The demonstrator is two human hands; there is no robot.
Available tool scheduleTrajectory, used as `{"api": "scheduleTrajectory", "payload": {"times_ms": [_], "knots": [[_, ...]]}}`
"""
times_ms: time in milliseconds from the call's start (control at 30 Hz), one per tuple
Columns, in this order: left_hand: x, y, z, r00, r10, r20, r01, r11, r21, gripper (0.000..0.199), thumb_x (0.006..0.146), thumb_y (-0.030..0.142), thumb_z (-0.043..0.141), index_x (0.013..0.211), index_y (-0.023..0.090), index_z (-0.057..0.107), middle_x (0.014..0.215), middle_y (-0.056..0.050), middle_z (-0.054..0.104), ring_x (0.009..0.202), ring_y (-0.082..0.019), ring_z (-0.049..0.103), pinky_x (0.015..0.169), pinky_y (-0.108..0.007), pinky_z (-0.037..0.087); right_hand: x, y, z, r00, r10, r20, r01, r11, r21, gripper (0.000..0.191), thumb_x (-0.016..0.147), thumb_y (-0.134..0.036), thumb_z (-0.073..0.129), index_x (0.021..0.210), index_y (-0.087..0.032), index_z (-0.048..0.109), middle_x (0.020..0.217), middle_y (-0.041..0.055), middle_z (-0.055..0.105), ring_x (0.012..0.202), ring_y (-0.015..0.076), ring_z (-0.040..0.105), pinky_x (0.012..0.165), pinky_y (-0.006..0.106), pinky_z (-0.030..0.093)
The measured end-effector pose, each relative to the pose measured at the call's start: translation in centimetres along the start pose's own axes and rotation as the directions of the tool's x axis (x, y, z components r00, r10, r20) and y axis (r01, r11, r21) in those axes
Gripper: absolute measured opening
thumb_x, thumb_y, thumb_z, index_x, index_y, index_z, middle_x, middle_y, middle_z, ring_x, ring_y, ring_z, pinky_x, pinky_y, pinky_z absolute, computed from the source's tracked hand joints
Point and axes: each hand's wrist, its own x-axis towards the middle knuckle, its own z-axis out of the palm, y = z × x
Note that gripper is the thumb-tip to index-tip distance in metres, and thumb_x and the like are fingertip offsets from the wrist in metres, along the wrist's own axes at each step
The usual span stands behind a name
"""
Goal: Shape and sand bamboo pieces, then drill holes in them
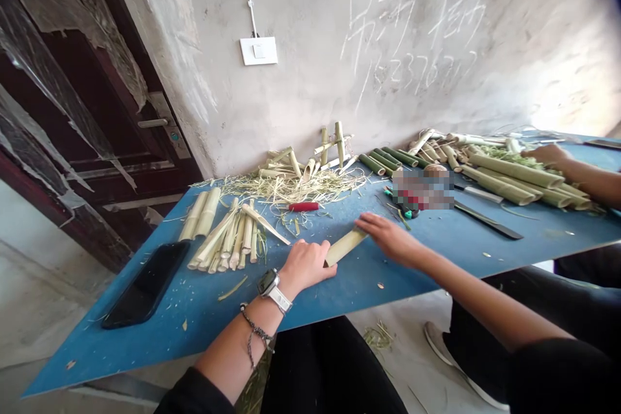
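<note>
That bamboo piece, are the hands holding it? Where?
It looks held: the left hand has the bamboo piece by its near end, and the right hand seems to touch its far end.

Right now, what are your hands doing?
Left hand beside split bamboo strip; right hand at its far end; cut bamboo pieces lying left of them.

The person's left hand is resting against one end of a pale green split-bamboo strip on a blue wooden work board, while the right hand is spreading its fingers just above the other end, near a heap of cut pale bamboo pieces.
</note>
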Motion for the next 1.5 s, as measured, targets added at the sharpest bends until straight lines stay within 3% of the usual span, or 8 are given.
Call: {"api": "scheduleTrajectory", "payload": {"times_ms": [100,433,600,767,933,1133,1333,1500], "knots": [[0.0,-0.2,0.2,1.0,0.014,0.001,-0.014,1.0,-0.007,0.03,0.077,0.046,0.047,0.087,0.018,0.055,0.072,-0.004,0.066,0.069,-0.022,0.064,0.069,-0.032,0.044,0.0,-1.0,0.4,0.957,-0.274,0.091,0.263,0.958,0.118,0.054,0.083,-0.007,0.032,0.136,-0.018,0.032,0.143,0.0092,0.025,0.131,0.0216,0.021,0.105,0.042,0.028],[0.1,-0.4,0.1,1.0,0.014,0.007,-0.014,1.0,-0.027,0.031,0.077,0.047,0.046,0.085,0.019,0.056,0.072,-0.004,0.066,0.069,-0.022,0.064,0.068,-0.033,0.045,0.7,-0.8,0.4,0.967,-0.236,0.099,0.224,0.968,0.116,0.049,0.087,-0.012,0.03,0.135,-0.019,0.034,0.14,0.0087,0.03,0.129,0.021,0.026,0.105,0.042,0.028],[0.1,-0.5,0.2,1.0,-0.017,-0.01,0.016,1.0,-0.025,0.032,0.079,0.048,0.045,0.086,0.019,0.054,0.068,-0.003,0.065,0.064,-0.02,0.063,0.067,-0.032,0.045,0.7,-0.4,-0.4,0.994,0.087,0.062,-0.085,0.996,-0.021,0.044,0.086,-0.011,0.03,0.125,-0.011,0.048,0.129,0.0171,0.044,0.121,0.0274,0.039,0.1,0.048,0.033],[0.1,-0.7,0.5,0.999,0.024,-0.03,-0.024,1.0,0.0,0.033,0.08,0.047,0.044,0.093,0.018,0.053,0.071,-0.004,0.066,0.067,-0.022,0.063,0.067,-0.033,0.044,0.2,-2.3,-0.3,0.961,-0.255,0.105,0.233,0.954,0.191,0.05,0.086,-0.011,0.03,0.134,-0.018,0.036,0.141,0.0083,0.028,0.129,0.0196,0.025,0.105,0.039,0.028],[0.4,-0.7,0.7,1.0,-0.005,-0.026,0.004,1.0,-0.01,0.035,0.081,0.049,0.041,0.089,0.018,0.055,0.067,-0.004,0.065,0.064,-0.021,0.062,0.07,-0.033,0.043,0.5,-0.2,0.0,0.99,0.139,-0.014,-0.138,0.989,0.05,0.044,0.085,-0.012,0.029,0.124,-0.009,0.05,0.128,0.0185,0.045,0.121,0.0281,0.038,0.1,0.05,0.032],[0.6,-1.6,-0.4,0.989,-0.008,0.146,0.045,0.967,-0.251,0.047,0.083,0.052,0.033,0.08,0.019,0.065,0.07,-0.005,0.065,0.067,-0.018,0.061,0.06,-0.025,0.04,0.4,-3.6,-1.4,0.989,-0.144,0.019,0.121,0.887,0.446,0.043,0.091,-0.022,0.028,0.133,-0.02,0.038,0.135,0.0065,0.04,0.124,0.0183,0.036,0.104,0.04,0.03],[-0.4,-1.1,-2.3,0.981,-0.079,0.179,0.093,0.993,-0.069,0.051,0.081,0.058,0.034,0.079,0.017,0.064,0.076,-0.007,0.064,0.07,-0.02,0.061,0.063,-0.027,0.042,-2.2,-0.1,-3.6,0.892,0.35,-0.286,-0.165,0.84,0.516,0.043,0.091,-0.03,0.031,0.13,-0.017,0.041,0.131,0.0064,0.045,0.123,0.0217,0.036,0.105,0.043,0.026],[-0.6,0.7,-1.8,0.993,-0.097,0.072,0.097,0.995,-0.007,0.04,0.085,0.047,0.037,0.106,0.016,0.049,0.097,-0.01,0.063,0.082,-0.023,0.062,0.067,-0.03,0.044,-1.9,-2.7,-0.8,0.963,0.12,-0.24,-0.055,0.964,0.261,0.044,0.089,-0.018,0.027,0.131,-0.017,0.041,0.135,0.0106,0.038,0.125,0.0223,0.033,0.103,0.043,0.03]]}}
